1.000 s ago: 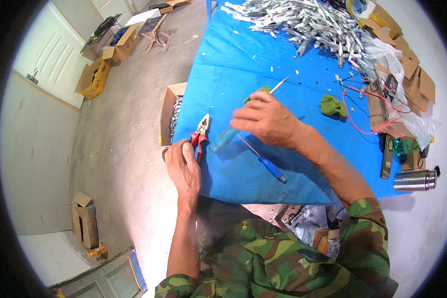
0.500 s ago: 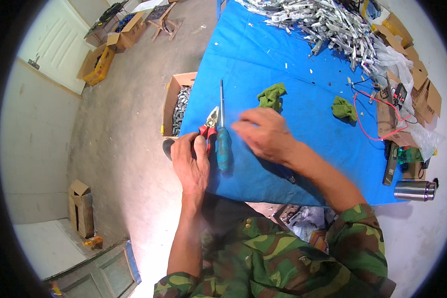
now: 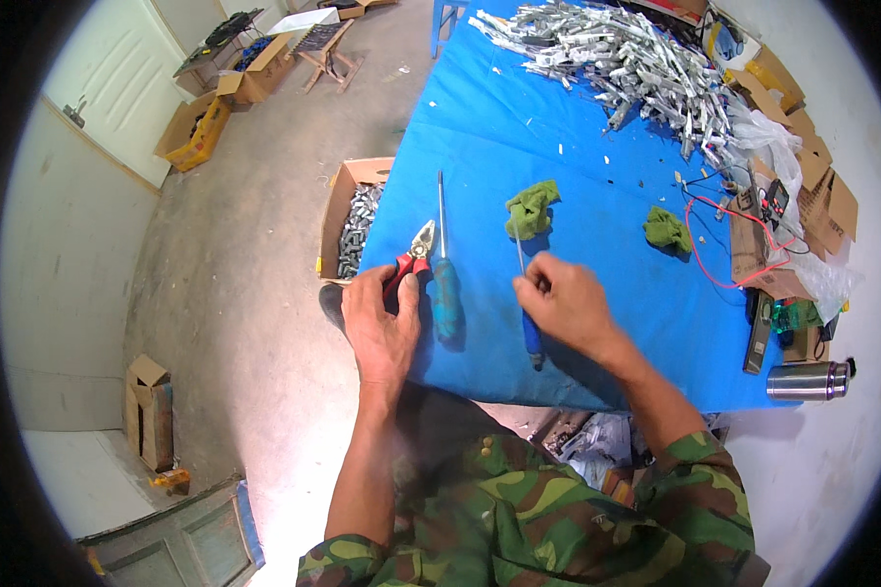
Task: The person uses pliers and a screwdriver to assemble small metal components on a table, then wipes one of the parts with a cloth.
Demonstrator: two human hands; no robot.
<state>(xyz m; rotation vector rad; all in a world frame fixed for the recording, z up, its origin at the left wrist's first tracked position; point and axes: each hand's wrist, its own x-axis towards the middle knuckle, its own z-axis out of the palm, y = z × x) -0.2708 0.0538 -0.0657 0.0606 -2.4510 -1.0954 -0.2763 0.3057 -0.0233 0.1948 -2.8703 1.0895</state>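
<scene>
Red-handled pliers point(image 3: 421, 256) lie at the left edge of the blue-covered table, jaws pointing away from me. My left hand point(image 3: 380, 328) is closed around their handles, thumb on one side and fingers on the other. Just right of the pliers lies a screwdriver with a teal handle point(image 3: 446, 303), untouched. My right hand point(image 3: 570, 305) pinches a second screwdriver, whose blue handle point(image 3: 532, 338) points toward me. Its thin shaft reaches up to a crumpled green cloth point(image 3: 532, 210); whether the tip touches the cloth I cannot tell.
Another green cloth point(image 3: 667, 228) lies farther right, near a red cable point(image 3: 700, 256). A heap of silvery metal parts point(image 3: 626, 64) covers the far table end. A carton of small metal pieces point(image 3: 335, 220) stands by the left edge. A steel flask point(image 3: 809, 381) is at the near right.
My right hand has moved right and nearer to me, and the blue-handled screwdriver now shows in it. My left hand stays at the pliers. The whole view has shifted slightly.
</scene>
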